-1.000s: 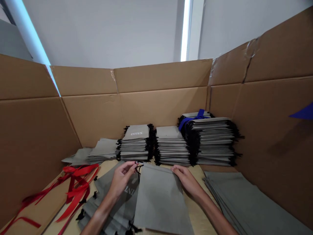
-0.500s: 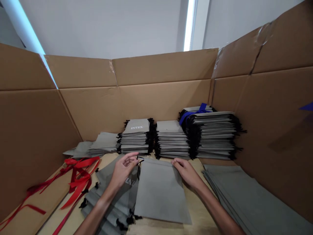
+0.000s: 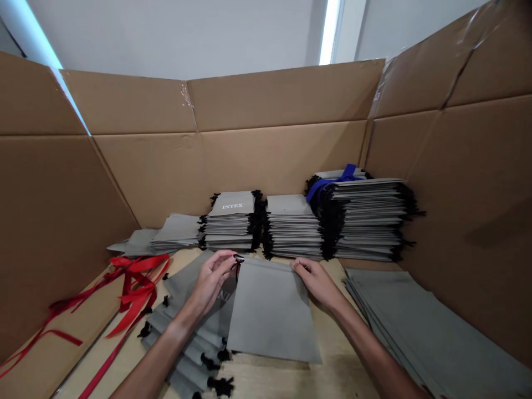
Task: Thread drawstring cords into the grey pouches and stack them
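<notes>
A grey drawstring bag (image 3: 274, 310) hangs flat between my hands, its plain side toward me. My right hand (image 3: 313, 280) pinches the bag's upper right corner. At the upper left corner, my left hand (image 3: 211, 280) is closed, thumb against fingers, on a black cord (image 3: 238, 259) that comes out of the bag's top edge. Below and behind my left forearm lies a fanned pile of grey bags (image 3: 183, 338) with black knotted cord ends. White lettering on the top one is partly hidden by my hand and the held bag.
Stacks of corded grey bags (image 3: 228, 235) (image 3: 293, 227) (image 3: 366, 221) line the back, with a blue ribbon (image 3: 332, 183) on the right one. Red ribbons (image 3: 133, 288) lie at left. Flat grey pieces (image 3: 419, 327) lie at right. Cardboard walls (image 3: 282, 100) enclose the wooden table (image 3: 266, 382).
My left hand has closed from loosely spread fingers to a pinch on the cord at the bag's corner. My right hand keeps its grip. The view has tilted slightly downward.
</notes>
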Demonstrator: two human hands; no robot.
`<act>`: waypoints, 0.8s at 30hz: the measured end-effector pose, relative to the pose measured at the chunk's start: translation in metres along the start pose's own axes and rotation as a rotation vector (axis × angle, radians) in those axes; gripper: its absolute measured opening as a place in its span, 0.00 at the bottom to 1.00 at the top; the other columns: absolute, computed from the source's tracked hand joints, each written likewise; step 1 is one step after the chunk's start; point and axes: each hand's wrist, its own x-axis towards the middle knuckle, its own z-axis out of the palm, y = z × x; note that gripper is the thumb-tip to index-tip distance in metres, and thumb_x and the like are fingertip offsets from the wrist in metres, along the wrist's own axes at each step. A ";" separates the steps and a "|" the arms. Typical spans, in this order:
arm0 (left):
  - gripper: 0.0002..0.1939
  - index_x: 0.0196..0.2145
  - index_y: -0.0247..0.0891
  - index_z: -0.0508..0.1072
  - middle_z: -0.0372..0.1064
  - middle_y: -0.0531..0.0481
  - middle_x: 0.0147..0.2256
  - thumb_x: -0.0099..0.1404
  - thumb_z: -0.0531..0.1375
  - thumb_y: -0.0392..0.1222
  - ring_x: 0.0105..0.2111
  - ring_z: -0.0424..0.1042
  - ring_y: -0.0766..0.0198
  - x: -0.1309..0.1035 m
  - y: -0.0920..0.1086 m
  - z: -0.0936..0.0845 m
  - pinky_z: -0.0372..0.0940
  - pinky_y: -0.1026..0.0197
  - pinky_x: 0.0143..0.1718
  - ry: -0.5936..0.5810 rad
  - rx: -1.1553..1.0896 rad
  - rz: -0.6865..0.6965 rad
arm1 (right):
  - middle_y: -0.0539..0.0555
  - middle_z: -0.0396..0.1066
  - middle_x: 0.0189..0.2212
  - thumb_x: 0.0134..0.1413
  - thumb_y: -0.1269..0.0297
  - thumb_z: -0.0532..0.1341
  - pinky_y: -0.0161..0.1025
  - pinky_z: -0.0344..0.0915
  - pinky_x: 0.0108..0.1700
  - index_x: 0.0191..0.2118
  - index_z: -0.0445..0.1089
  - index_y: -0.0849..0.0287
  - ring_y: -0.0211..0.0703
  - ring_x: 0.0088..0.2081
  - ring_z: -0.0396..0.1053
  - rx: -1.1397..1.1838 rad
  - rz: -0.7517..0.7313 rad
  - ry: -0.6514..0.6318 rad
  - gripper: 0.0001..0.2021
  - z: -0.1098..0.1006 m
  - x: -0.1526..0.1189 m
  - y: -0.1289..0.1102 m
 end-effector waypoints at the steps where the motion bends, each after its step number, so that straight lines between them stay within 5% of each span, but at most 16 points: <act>1: 0.22 0.37 0.43 0.85 0.81 0.50 0.37 0.49 0.81 0.55 0.39 0.79 0.62 0.001 0.000 0.000 0.74 0.65 0.42 0.004 0.017 0.013 | 0.50 0.68 0.28 0.62 0.47 0.56 0.38 0.57 0.39 0.28 0.66 0.55 0.46 0.35 0.65 -0.001 -0.002 0.001 0.18 0.000 0.000 0.000; 6: 0.21 0.38 0.43 0.85 0.83 0.49 0.39 0.53 0.79 0.58 0.42 0.80 0.60 0.004 -0.002 -0.003 0.74 0.63 0.45 0.041 0.193 0.134 | 0.49 0.67 0.28 0.62 0.48 0.56 0.38 0.56 0.38 0.28 0.66 0.55 0.45 0.35 0.64 -0.003 -0.010 0.019 0.17 0.001 0.002 0.003; 12: 0.28 0.46 0.42 0.84 0.84 0.46 0.41 0.52 0.80 0.56 0.44 0.81 0.58 0.007 0.000 -0.007 0.74 0.62 0.48 0.005 0.248 0.083 | 0.48 0.64 0.27 0.63 0.47 0.56 0.38 0.55 0.37 0.26 0.63 0.54 0.44 0.33 0.62 -0.005 -0.003 0.043 0.19 -0.001 0.002 0.005; 24: 0.28 0.44 0.40 0.79 0.83 0.45 0.40 0.51 0.79 0.56 0.45 0.82 0.55 0.012 -0.005 -0.011 0.74 0.59 0.49 0.054 0.252 0.113 | 0.47 0.63 0.27 0.61 0.46 0.56 0.38 0.54 0.37 0.26 0.62 0.54 0.44 0.33 0.61 0.007 0.001 0.049 0.19 -0.002 0.002 0.002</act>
